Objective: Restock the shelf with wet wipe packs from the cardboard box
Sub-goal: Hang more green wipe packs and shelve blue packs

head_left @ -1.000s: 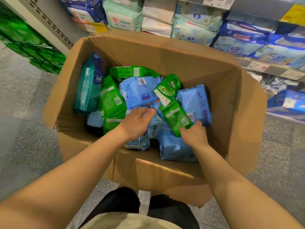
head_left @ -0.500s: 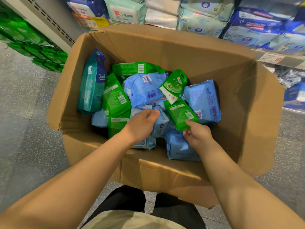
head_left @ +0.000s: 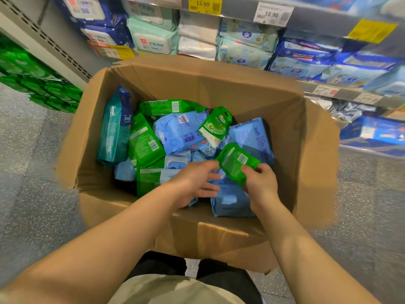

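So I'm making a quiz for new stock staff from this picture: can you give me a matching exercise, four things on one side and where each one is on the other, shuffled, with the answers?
Things:
1. small green pack
2. teal Tempo pack
3. yellow 15.90 price tag
4. green pouch with hang hole

Places:
A. on the shelf edge above the stocked packs
B. pinched by the right hand, next to the left hand
C. on end against the left wall of the cardboard box
D. on top of the blue packs mid-box

Pairs: 1-B, 2-C, 3-A, 4-D

Green and blue packs (head_left: 182,134) in brown box (head_left: 219,88).
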